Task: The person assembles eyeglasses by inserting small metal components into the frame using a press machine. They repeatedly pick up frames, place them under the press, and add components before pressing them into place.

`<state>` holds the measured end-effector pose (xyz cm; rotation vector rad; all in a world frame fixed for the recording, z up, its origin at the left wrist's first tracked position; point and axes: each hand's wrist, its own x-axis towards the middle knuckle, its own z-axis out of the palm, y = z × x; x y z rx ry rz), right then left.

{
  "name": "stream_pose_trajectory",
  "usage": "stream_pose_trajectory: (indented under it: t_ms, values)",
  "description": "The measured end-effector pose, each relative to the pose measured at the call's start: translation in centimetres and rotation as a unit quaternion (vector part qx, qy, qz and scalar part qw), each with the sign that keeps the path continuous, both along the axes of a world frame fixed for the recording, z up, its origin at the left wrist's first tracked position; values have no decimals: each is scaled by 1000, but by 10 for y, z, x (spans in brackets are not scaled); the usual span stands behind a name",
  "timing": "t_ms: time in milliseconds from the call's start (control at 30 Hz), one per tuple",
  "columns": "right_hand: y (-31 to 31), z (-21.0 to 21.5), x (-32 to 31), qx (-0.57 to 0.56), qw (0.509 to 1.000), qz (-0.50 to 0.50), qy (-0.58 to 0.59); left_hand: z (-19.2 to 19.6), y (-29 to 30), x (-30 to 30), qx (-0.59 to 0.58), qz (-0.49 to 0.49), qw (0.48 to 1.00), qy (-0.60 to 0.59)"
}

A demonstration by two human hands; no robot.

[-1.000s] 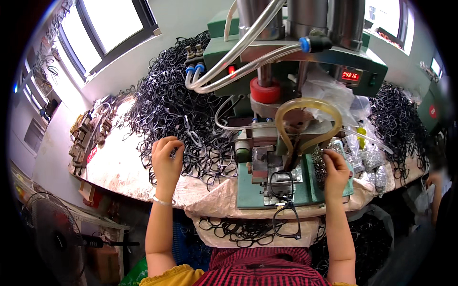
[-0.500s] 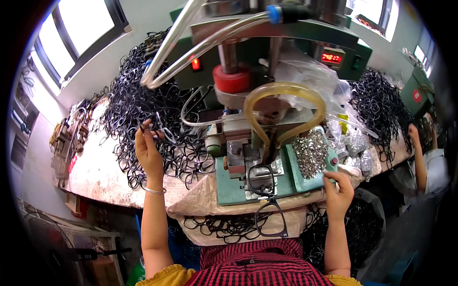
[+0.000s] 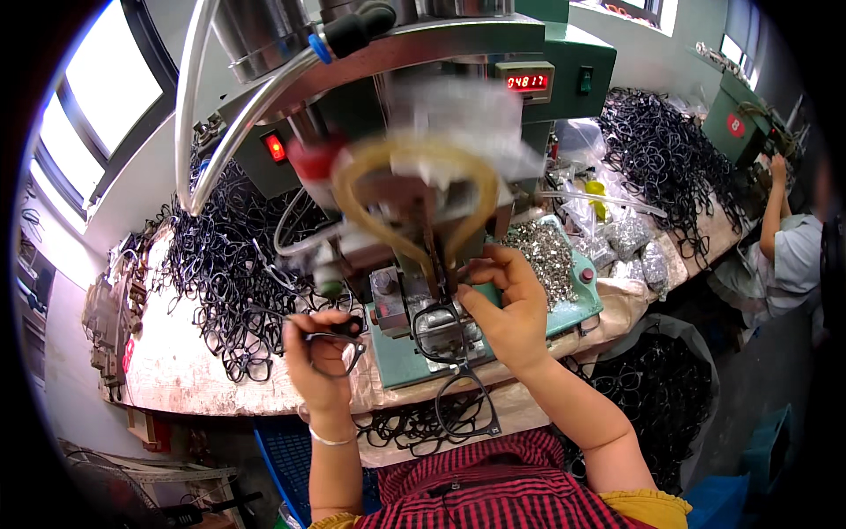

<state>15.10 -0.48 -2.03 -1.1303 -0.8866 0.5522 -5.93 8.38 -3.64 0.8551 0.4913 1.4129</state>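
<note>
My left hand [image 3: 314, 377] is closed on a dark eyeglass frame [image 3: 359, 354], left of the press. A second black eyeglass frame [image 3: 464, 365] sits in the green bench press [image 3: 388, 353], one rim at the metal fixture and the other hanging over the front edge. My right hand [image 3: 513, 310] is at the press tool, right of that frame, with thumb and fingers bent toward each other. Whatever lies between these fingertips is too small to make out. The looped yellowish hose [image 3: 485, 189] above them is blurred.
A green tray [image 3: 583, 298] of small metal pieces [image 3: 539, 256] stands right of the press. Heaps of black frames [image 3: 229, 291] cover the table's left and far right [image 3: 661, 159]. Small bags [image 3: 627, 236] lie behind the tray. Another person [image 3: 784, 256] works at far right.
My right hand has moved from the tray's front corner to the press tool. My left hand has come from the frame heap toward the press with an eyeglass frame. The view has shifted.
</note>
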Motion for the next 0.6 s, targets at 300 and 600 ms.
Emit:
stream_pose_trajectory:
  t_ms: [300,600]
  values:
    - [-25,37,-13,-5,999,49,-16,106,-74,7,50,-309,940,138]
    - [-37,-66,98,-204,807,-262,-489,42,-69,57,-281,-488,825,49]
